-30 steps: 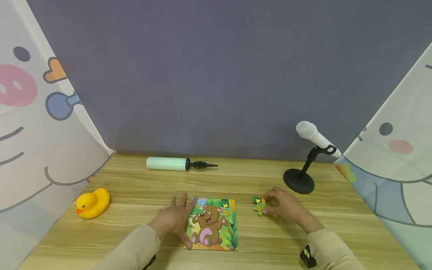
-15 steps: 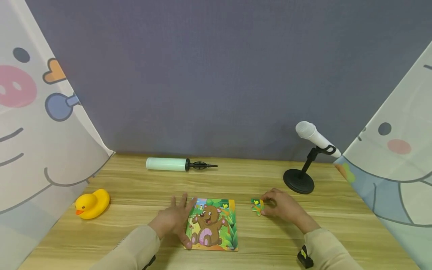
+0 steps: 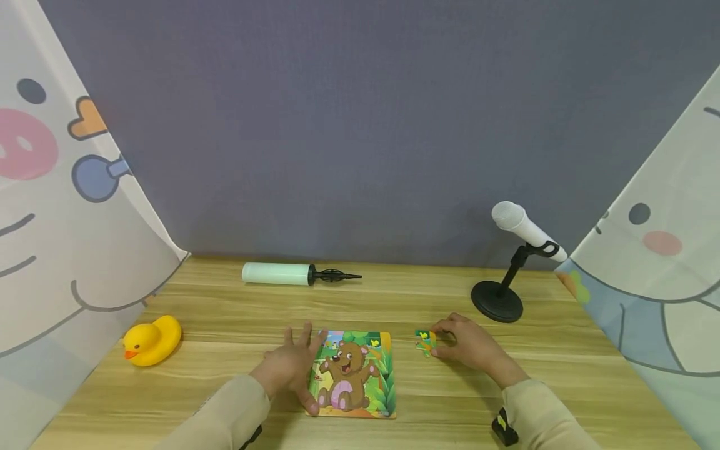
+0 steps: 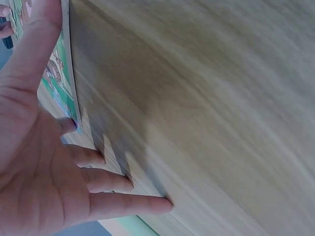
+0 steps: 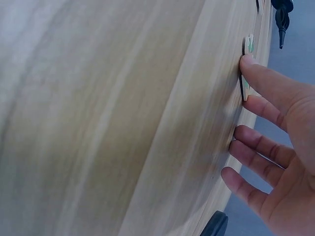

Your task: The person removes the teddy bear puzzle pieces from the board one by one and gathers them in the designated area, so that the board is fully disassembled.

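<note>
Two hands (image 3: 288, 369) (image 3: 471, 344), bear puzzle (image 3: 349, 375) between, piece (image 3: 427, 339) in right

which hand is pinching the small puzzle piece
The right hand pinches the piece; the left hand is spread at the left edge of the bear puzzle.

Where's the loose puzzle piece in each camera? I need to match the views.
Head: puzzle piece right of the bear puzzle, pinched by the right hand.
Left wrist: I can't make the puzzle piece out.
Right wrist: puzzle piece at upper right, partly hidden by the right hand.
Shared landmark: the air pump, whole at the back in head, pale body at left wrist's bottom edge, black tip at right wrist's top right.
</note>
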`<state>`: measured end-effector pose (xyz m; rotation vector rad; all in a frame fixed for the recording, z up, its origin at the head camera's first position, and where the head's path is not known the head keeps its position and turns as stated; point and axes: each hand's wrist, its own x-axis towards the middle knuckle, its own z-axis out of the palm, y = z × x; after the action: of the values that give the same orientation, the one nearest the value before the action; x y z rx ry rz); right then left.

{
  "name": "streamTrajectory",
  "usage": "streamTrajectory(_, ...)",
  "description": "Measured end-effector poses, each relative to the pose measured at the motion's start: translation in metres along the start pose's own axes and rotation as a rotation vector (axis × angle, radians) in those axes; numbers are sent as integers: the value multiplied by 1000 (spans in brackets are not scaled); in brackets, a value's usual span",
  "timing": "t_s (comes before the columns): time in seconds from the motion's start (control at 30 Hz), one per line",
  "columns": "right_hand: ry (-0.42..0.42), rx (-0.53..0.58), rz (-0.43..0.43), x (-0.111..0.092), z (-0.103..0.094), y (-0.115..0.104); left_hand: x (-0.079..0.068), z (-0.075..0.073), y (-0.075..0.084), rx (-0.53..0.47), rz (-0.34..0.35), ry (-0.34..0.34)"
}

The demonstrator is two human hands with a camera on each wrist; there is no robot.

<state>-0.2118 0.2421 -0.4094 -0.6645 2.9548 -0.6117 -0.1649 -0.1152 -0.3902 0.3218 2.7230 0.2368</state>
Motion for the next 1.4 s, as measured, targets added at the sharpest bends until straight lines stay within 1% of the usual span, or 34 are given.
streamTrajectory(0.2, -9, 11, -1, -1, 0, -2, 0, -1, -1, -8, -2, -11)
streamTrajectory(0.37, -20, 14, -6, -1, -2, -1, 1, 0, -1, -6, 2, -5)
streamTrajectory(0.53, -41, 6, -21, -2, -4, 1, 2, 1, 0, 3, 3, 2)
streamTrajectory(0.73, -42, -15, -28, -3, -5, 1, 2, 2, 1, 11, 2, 3)
streamTrajectory(0.97, -43, -20, -5, -5, -5, 0, 3, 1, 2, 19, 7, 11)
streamTrajectory(1.07, -44, -27, -11, -6, -5, -1, 3, 1, 2, 18, 5, 10)
streamTrajectory(1.2, -33, -8, -24, -7, -7, -2, 3, 1, 2, 20, 2, 9)
streamTrajectory(1.3, -6, 18, -34, -7, -8, -3, 4, 2, 2, 23, -1, 6)
streamTrajectory(1.4, 22, 52, -75, -6, -8, -9, 4, 2, 1, 31, -7, 3)
